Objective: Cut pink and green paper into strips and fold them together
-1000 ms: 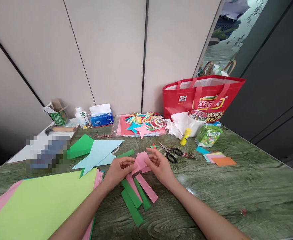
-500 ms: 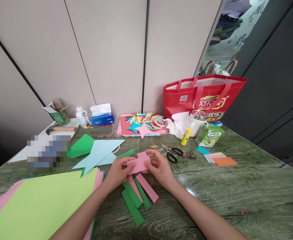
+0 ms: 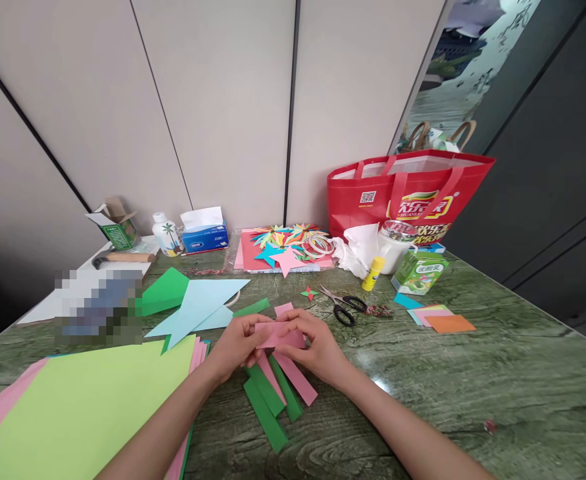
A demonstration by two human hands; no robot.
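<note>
A small pink paper strip [image 3: 274, 335] is held between both hands above the table. My left hand [image 3: 237, 343] pinches its left end. My right hand [image 3: 315, 343] has its thumb and fingers closed over the right part, hiding that end. Below the hands lie several green paper strips [image 3: 265, 415] and pink paper strips [image 3: 300, 381], fanned out and partly overlapping. Another pink piece [image 3: 283, 309] shows just behind the fingers, beside a green strip [image 3: 251, 307].
Scissors [image 3: 343, 310], a glue stick [image 3: 373, 274] and a red bag [image 3: 407, 193] are to the right. Light blue paper [image 3: 207, 303] and a stack of coloured sheets [image 3: 87, 407] lie left. A tissue box [image 3: 205, 238] and paper stars [image 3: 287, 260] stand at the back.
My right hand has slid leftward over the pink strip, its fingers now covering more of it. My left hand has stayed almost in place.
</note>
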